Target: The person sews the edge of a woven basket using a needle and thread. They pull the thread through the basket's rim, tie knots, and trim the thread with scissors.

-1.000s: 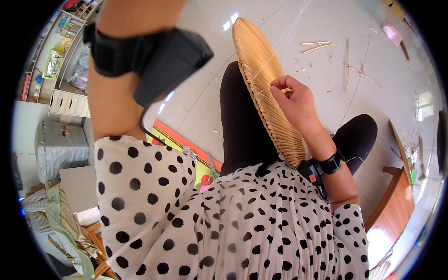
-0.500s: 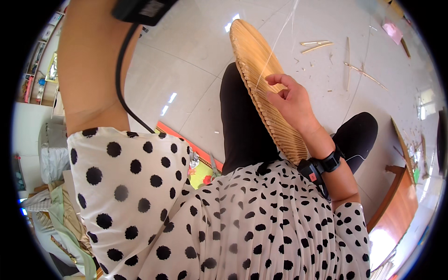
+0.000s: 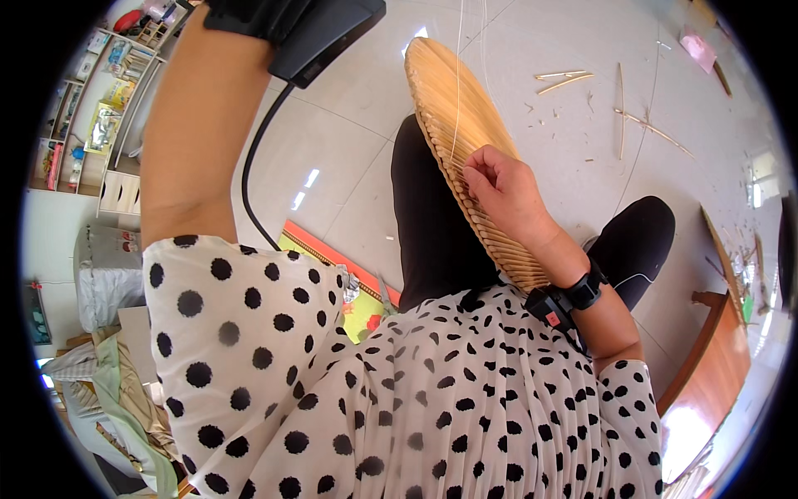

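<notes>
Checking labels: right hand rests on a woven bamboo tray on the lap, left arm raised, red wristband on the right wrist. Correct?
Not quite. The head view shows the right hand on the woven bamboo tray and the left arm raised, but the wristband is black.

A round woven bamboo tray (image 3: 465, 158) is held tilted on edge across the lap, a thin thread (image 3: 458, 75) rising from it.

My right hand (image 3: 509, 193) rests on a woven bamboo tray (image 3: 465, 150): ribbed, matt, straw-coloured. Floor tiles (image 3: 349, 125) glossy, smooth. Blouse (image 3: 399, 391) thin cloth.
</notes>
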Action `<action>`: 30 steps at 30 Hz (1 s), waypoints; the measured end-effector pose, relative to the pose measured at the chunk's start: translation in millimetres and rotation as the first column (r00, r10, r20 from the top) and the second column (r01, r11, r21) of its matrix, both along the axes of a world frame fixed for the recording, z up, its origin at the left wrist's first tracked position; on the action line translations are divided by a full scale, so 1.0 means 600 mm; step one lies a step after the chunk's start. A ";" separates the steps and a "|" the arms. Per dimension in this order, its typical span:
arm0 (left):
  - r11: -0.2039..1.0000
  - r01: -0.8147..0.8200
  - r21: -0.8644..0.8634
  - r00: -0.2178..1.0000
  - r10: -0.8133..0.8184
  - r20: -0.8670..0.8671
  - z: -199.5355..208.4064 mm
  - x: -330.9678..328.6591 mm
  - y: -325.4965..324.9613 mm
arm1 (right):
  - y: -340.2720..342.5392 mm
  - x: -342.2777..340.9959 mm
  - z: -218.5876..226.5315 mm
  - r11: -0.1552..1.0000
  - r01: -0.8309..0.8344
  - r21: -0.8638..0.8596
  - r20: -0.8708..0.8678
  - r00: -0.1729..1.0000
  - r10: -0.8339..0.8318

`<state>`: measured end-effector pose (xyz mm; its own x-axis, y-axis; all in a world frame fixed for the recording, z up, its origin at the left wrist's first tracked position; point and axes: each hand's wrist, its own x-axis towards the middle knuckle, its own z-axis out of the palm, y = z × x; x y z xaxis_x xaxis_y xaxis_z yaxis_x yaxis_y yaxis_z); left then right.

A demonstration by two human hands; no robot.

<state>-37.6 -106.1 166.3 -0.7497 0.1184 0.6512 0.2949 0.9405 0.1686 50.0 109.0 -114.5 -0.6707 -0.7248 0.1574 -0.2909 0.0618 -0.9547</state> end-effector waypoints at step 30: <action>0.995 0.020 -0.099 0.921 0.020 0.389 -0.310 0.202 0.034 | 0.022 -0.028 0.045 0.999 0.032 -0.014 0.097 0.995 -0.031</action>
